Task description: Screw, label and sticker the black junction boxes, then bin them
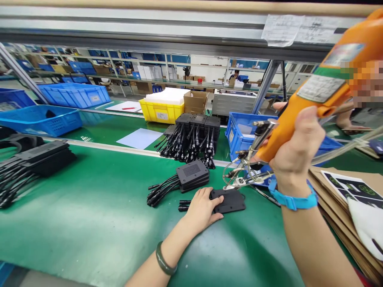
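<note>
Now grasping black casing (pixel 232 202) in left hand (pixel 201 210), power screwdriver (pixel 285 127) beside it in right hand (pixel 298 148). Could slip, scratching casing.

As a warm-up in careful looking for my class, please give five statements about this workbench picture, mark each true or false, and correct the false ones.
1. The left hand touches a black case. True.
2. The right hand grips an orange tool. True.
3. The blue wristband is on the left wrist. False: it is on the right wrist.
4. The yellow bin holds white material. True.
5. The cardboard box appears left of the yellow bin. False: it appears to its right.
</note>
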{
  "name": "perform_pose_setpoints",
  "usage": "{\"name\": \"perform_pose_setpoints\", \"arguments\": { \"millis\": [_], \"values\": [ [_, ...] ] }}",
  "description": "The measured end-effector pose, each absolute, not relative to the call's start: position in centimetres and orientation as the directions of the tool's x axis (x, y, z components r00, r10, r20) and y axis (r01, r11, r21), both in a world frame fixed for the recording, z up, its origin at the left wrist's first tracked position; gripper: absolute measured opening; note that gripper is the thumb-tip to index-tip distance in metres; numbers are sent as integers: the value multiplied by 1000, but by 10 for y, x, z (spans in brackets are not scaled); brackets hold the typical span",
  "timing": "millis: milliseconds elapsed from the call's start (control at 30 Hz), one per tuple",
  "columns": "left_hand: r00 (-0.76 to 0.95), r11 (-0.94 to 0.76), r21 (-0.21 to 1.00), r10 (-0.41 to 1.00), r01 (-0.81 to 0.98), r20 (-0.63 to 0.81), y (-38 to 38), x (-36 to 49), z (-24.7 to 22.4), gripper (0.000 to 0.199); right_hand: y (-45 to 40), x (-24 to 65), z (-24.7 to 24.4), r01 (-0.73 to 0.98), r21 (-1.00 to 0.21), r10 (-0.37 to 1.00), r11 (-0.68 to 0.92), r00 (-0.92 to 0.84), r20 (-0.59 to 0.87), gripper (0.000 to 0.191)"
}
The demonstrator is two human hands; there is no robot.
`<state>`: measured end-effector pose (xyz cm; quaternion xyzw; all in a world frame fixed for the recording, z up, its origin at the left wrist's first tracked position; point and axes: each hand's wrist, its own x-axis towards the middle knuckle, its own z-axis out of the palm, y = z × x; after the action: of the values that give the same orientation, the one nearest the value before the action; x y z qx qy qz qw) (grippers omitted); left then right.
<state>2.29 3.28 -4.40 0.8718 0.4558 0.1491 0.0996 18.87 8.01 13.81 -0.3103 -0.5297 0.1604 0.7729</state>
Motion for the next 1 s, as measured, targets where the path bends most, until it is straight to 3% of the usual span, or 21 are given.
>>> {"name": "perform_pose_setpoints", "arguments": {
  "millis": [333,767,1000],
  "values": [
    [547,-564,302,824,769,147,34,23,-41,57,98,178,83,-9,-778,736,629,331,591,42],
    [550,-564,293,824,772,137,35,22,-42,58,100,176,71,-26,-776,748,631,286,599,38],
    [551,-567,301,822,767,146,35,23,-45,57,102,178,71,19,-806,774,592,266,575,19]
  ]
}}
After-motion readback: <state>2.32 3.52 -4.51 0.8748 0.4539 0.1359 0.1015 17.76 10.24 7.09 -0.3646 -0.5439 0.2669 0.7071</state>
